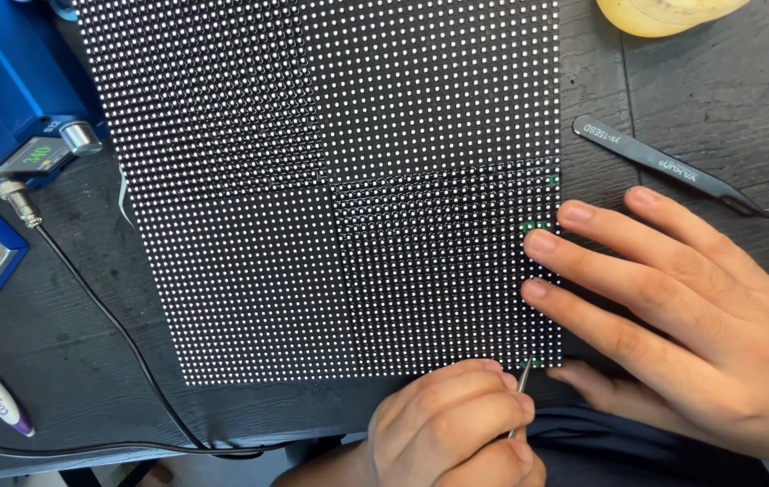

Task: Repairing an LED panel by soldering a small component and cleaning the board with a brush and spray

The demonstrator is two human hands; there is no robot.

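The LED panel (312, 180), a black board dotted with rows of white points, fills the middle and upper frame, and its top edge is cut off. At its lower right corner I hold a thin metal tool (521, 383); only its tip shows, and the rest is buried in my left hand (457, 424), whose fingers are curled shut around it. My wrist runs out of the bottom edge. My right hand (682, 307) lies open and flat, 4 fingertips resting on the panel's right edge beside a few green spots too small to make out. Black tweezers (682, 167) lie on the dark table (727, 99) above that hand, apart from it. At upper left stands a blue soldering station (6, 99), partly cropped, its black cable (114, 325) trailing down.
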